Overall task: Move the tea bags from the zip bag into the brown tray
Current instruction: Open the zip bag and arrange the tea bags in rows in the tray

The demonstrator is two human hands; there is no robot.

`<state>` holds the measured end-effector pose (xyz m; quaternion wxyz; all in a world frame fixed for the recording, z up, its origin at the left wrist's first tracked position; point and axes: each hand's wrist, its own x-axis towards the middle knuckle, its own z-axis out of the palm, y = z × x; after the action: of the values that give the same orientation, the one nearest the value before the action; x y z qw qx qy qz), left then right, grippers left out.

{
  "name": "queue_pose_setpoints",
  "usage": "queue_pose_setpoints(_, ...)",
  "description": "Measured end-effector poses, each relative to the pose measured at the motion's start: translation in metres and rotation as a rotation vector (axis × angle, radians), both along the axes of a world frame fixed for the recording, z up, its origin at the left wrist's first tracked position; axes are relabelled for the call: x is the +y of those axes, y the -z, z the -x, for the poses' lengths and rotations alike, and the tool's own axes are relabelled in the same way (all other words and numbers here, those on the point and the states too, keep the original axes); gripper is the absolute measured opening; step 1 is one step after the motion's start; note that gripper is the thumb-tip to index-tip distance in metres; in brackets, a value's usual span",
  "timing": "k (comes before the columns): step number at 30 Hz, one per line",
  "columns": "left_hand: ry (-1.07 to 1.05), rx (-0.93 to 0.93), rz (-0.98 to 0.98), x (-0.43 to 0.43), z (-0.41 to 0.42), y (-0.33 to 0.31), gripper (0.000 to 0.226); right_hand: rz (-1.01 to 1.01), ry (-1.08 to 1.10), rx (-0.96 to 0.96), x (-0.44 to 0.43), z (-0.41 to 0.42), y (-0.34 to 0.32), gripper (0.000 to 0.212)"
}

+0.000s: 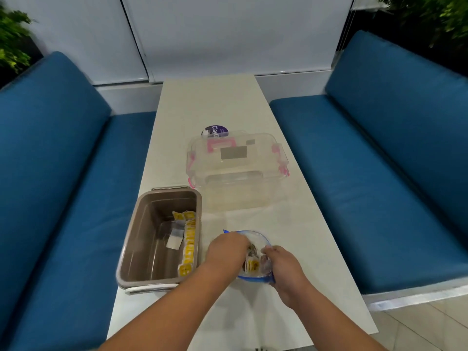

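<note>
Tea bags [252, 266] bunched inside zip bag [258, 236] on table [228, 102]. Bag rim gripped by right hand [283, 269]. Left hand [228, 252] dipped inside, fingers hidden, grasp cannot be told. Brown tray [141, 236] just left of bag, left hand nearer; short leftward carry judged next.

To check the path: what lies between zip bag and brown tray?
In the head view, only bare white table lies between the zip bag and the brown tray; the left hand covers part of it.

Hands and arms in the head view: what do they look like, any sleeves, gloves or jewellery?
The left hand and right hand are bare: no gloves, rings or watch visible. The left forearm and right forearm are bare too, with no sleeve in view.
</note>
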<state>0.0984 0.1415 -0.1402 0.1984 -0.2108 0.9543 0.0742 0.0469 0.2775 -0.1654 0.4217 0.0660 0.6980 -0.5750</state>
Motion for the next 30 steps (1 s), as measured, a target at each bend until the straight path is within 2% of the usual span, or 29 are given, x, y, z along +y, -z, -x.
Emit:
queue_pose_setpoints(4,-0.031,0.064,-0.029,0.001,0.001,-0.004,0.015,0.005,-0.055,-0.001,0.003,0.009,0.001,0.024)
queue_pose_setpoints(9,-0.274,0.374,-0.302,0.002,0.001,-0.013,0.014,0.001,-0.121,0.008,0.007,0.024,0.000,0.026)
queue_pose_setpoints(13,-0.465,0.515,-0.520,0.005,0.002,-0.015,0.018,-0.001,-0.170,0.003,0.006,0.033,0.000,0.026)
queue_pose_setpoints(17,-0.567,0.551,-0.592,0.007,0.006,-0.011,0.006,0.000,-0.208,-0.015,0.005,0.042,0.001,0.025)
queue_pose_setpoints(21,-0.595,0.566,-0.589,0.012,0.005,-0.011,0.012,-0.007,-0.236,-0.014,0.005,0.048,0.002,0.024)
queue_pose_setpoints(26,-0.683,0.456,-0.719,0.018,0.006,-0.016,0.030,0.027,-0.245,-0.051,0.007,0.053,0.007,0.023)
queue_pose_setpoints(30,-0.712,0.426,-0.755,0.022,0.005,-0.018,0.032,0.029,-0.264,-0.049,0.007,0.059,0.007,0.021)
